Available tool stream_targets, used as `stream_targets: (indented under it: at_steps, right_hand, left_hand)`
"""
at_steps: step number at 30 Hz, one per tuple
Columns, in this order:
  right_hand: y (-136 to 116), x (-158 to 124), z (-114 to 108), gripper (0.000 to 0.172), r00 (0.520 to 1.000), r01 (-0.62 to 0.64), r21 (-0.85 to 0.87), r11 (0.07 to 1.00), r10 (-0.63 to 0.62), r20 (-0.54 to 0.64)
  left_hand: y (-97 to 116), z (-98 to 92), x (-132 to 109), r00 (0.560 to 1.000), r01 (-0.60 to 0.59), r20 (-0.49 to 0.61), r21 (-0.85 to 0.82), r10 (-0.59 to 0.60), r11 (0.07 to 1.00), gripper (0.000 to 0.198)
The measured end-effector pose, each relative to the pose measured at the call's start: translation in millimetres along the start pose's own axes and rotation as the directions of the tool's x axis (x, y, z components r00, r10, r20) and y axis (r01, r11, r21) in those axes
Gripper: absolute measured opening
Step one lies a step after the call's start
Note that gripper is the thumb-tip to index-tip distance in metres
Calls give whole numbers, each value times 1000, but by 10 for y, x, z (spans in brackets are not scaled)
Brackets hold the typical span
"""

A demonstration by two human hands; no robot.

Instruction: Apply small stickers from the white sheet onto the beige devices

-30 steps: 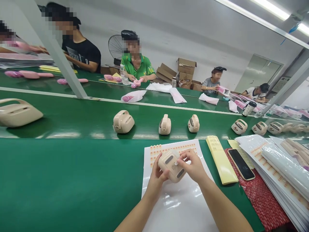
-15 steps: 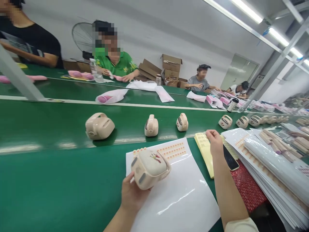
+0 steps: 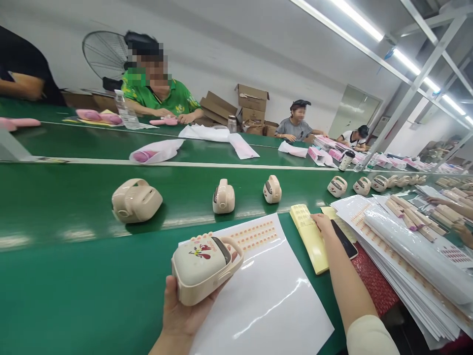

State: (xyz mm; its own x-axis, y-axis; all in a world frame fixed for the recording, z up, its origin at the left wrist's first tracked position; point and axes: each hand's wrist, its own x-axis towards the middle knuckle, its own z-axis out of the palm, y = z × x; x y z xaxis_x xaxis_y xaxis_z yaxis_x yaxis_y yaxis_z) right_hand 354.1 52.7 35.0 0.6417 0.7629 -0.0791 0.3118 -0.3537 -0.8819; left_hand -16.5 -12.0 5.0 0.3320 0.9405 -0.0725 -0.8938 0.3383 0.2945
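Workers in dark caps point(image 3: 170, 101) line a long green assembly line point(image 3: 188, 185) on a factory floor, where matching beige handled devices point(image 3: 223, 197) stand in a row. Fluorescent tubes point(image 3: 356, 18) run overhead near a metal frame point(image 3: 408, 98), while cardboard boxes point(image 3: 252, 98) and a large caged fan point(image 3: 103, 52) stand by the wall point(image 3: 207, 54). White sheets dotted with orange point(image 3: 273, 296) and wrapped pink goods point(image 3: 145, 156) cover parts of the worktops point(image 3: 74, 291).

- I see open green tabletop point(image 3: 81, 296) left of the left hand point(image 3: 185, 318).
- Gaps part three beige devices point(image 3: 224, 197) ahead.
- A paper stack point(image 3: 401, 268) blocks right of the phone point(image 3: 344, 240).
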Motion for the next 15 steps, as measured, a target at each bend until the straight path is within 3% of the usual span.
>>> stream_targets:
  at_steps: [3,15]
  right_hand:
    - [-1,-54,7,17,999,26,-56,998,-25,31]
    - [-136,-213,27,16,987,160,-287,945,-161,19]
  left_hand:
    - [3,49,3,999,-45,12,-21,45,999,80]
    - [33,93,6,993,-118,-5,-17,117,993,73]
